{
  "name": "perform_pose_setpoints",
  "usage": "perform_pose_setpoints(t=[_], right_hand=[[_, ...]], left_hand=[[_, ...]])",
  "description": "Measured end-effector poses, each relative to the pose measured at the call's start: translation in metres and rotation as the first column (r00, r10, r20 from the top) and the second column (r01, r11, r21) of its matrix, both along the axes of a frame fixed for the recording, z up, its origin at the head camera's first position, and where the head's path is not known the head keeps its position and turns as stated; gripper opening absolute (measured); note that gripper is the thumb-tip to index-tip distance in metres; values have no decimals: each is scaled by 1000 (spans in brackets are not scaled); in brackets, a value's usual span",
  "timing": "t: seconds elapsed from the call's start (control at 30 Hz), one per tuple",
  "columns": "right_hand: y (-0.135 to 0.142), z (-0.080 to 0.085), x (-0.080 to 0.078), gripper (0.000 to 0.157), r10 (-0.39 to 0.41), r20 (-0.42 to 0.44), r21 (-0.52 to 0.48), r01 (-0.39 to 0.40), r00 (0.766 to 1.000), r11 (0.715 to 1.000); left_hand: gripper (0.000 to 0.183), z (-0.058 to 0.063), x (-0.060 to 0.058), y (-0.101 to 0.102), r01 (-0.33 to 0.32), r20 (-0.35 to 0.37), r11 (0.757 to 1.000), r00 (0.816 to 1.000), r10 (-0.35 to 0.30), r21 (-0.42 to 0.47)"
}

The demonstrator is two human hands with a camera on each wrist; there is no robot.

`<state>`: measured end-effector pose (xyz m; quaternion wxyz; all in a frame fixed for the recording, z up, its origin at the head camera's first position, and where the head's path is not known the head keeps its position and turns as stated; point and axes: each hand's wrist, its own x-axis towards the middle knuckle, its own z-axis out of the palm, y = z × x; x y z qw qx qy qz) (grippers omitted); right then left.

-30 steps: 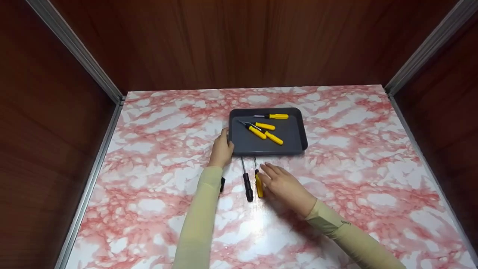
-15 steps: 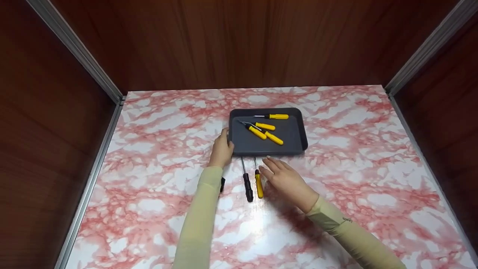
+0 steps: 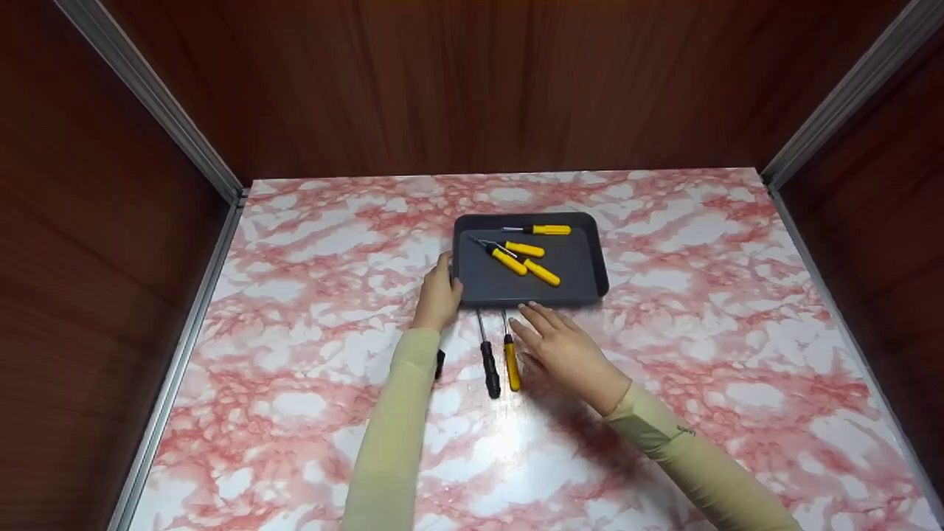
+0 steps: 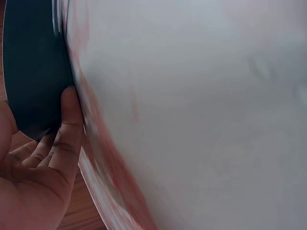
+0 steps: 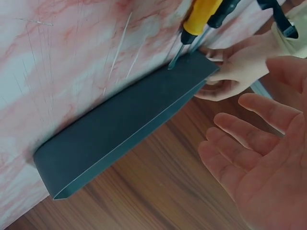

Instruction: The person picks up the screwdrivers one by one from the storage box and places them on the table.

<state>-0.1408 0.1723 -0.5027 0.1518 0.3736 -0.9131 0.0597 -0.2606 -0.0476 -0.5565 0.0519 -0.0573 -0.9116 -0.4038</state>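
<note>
A dark grey rectangular tray [image 3: 575,273] holds several screwdrivers with yellow handles [image 3: 542,273]. My left hand [image 3: 438,296] grips the tray's near left corner; the left wrist view has fingers [image 4: 71,115] lying against the dark wall. In front of the tray, a black-handled screwdriver [image 3: 490,369] and a yellow-handled screwdriver [image 3: 512,365] lie side by side, shafts toward the tray. Just right of the yellow one is my right hand [image 3: 564,354], its fingers spread and holding nothing. Its fingertips are right at the tray's front wall in the head view.
The table [image 3: 310,405] has a pink and white marbled top. Dark wood panels [image 3: 472,88] close it in at the back and both sides, with metal posts at the corners. A black strap [image 5: 280,19] is on the left sleeve.
My right hand has moved slightly forward, off the yellow-handled screwdriver and up to the tray's front edge. The left hand, tray and screwdrivers have stayed in place.
</note>
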Motion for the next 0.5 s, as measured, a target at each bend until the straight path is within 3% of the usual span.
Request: perform_pose_setpoints(t=[0.5], right_hand=[[5, -1, -10, 45, -40, 24, -20, 41, 999, 999]], left_hand=[[49, 0, 0, 1, -4, -37, 1000, 999, 4, -5]])
